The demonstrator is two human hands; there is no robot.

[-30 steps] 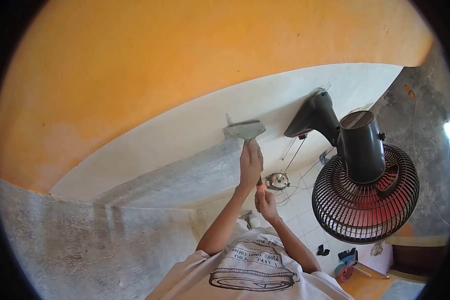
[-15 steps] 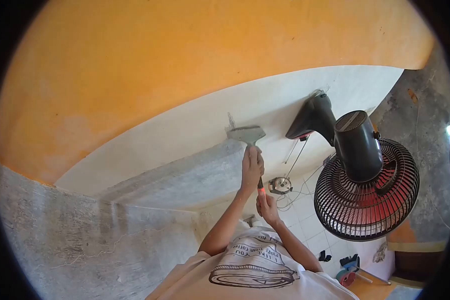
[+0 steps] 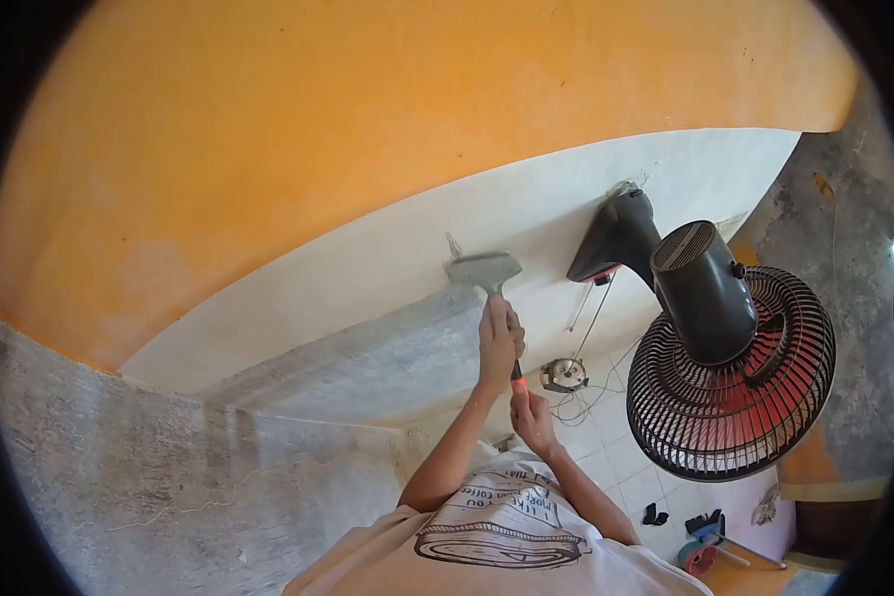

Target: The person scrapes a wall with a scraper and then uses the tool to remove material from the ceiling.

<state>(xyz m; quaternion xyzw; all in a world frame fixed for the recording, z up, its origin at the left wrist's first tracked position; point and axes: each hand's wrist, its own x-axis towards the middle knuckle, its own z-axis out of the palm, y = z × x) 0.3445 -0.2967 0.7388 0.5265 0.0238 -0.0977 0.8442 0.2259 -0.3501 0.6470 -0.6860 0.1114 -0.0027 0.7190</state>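
Observation:
A long-handled scraper [image 3: 485, 268] with a wide, flat grey blade is held in both my hands. The blade lies at the white part of the wall [image 3: 368, 253], just below a small dark scratched mark [image 3: 454, 244]. My left hand [image 3: 500, 343] is wrapped round the upper handle, close under the blade. Lower down, my right hand [image 3: 533, 419] grips the handle's end, by its orange-red section [image 3: 519, 385]. Bare grey plaster [image 3: 368, 343] shows on the wall below and left of the blade.
A black wall fan [image 3: 730, 348] juts out to the right of my hands, its cord hanging. Orange paint [image 3: 368, 109] covers the wall's upper part. A round device [image 3: 564, 374] with loose cable is on the white tiled floor [image 3: 606, 467]. A blue brush [image 3: 705, 524] lies lower right.
The view has shifted slightly. The scraper's blade stays beside the scratched mark, with little visible movement along the wall. Both hands keep their hold on the handle.

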